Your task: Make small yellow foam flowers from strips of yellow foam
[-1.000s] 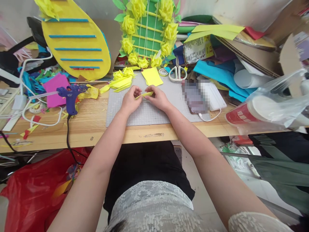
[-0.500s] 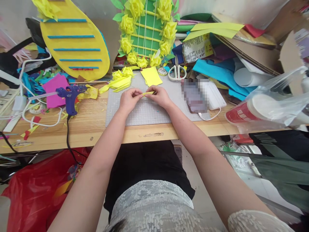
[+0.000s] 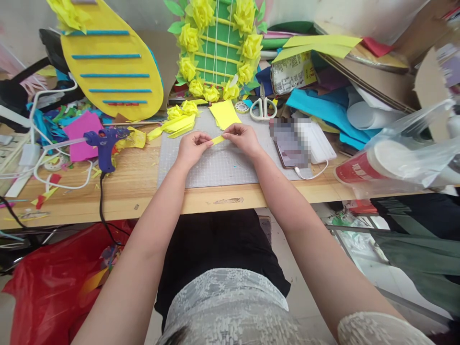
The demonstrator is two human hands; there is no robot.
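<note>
A small piece of yellow paper [image 3: 217, 140] is stretched between my two hands, above the grey cutting mat [image 3: 215, 175]. My left hand [image 3: 192, 149] pinches its left end, and my right hand [image 3: 245, 140] pinches the right end between thumb and fingers. Just behind them lies a stack of yellow paper [image 3: 225, 114]. To its left are folded yellow paper pieces [image 3: 178, 125] and yellow paper flowers [image 3: 182, 109]. White-handled scissors [image 3: 263, 108] rest at the mat's back edge.
A purple glue gun [image 3: 106, 143] with a black cable stands at left. A phone [image 3: 287, 143] and a white power bank [image 3: 319, 141] lie right. A bagged cup [image 3: 366, 165] sits near the table's edge. Behind stand a yellow board [image 3: 115, 64] and a flower-trimmed green board [image 3: 221, 55].
My right hand has moved slightly right and up, and its fingers have shifted. More of the yellow paper now shows between my hands. My left hand stays nearly in place.
</note>
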